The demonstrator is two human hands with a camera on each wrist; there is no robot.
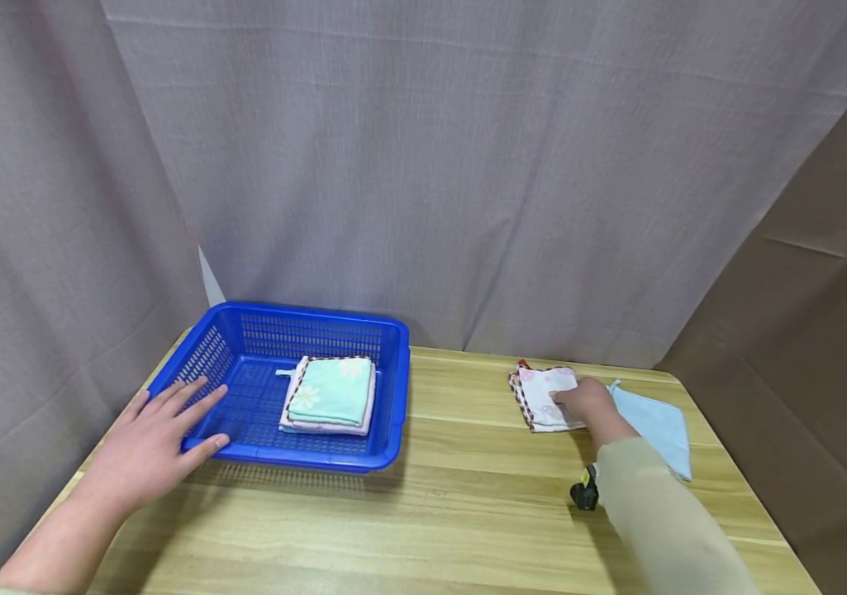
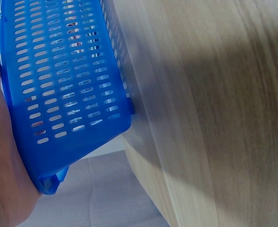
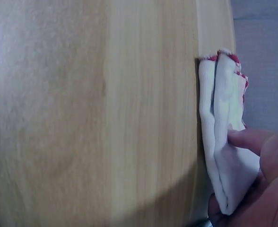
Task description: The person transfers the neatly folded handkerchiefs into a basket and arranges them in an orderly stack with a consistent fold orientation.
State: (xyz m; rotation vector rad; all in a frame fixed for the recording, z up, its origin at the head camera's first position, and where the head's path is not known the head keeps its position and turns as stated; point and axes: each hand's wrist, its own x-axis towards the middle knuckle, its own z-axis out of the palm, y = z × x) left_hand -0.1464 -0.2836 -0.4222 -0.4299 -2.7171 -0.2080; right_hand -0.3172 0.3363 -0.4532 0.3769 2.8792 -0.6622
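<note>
White cloth (image 1: 542, 398) with pink prints and a dark-and-light trimmed border, folded into a layered pad on the right part of the worktop (image 1: 468, 487), near the far edge; hard to tell whether resting fully or slightly raised. Probably light, soft and limp, not slippery and nothing to break, but apt to fan open if caught by the top layer alone. Best to take hold across all layers at a folded side, thumb above and fingers beneath. Pinched there between thumb and fingers of the right hand (image 1: 588, 401), with thumb on top and other fingers partly hidden. Just to the right, a blue cloth (image 1: 657, 430), partly behind the forearm. Well apart to the left, a basket (image 1: 297, 454) holding a folded green cloth (image 1: 330, 392) atop a paler one; at its left end, fingers of the left hand (image 1: 155, 442) spread over the rim.
</note>
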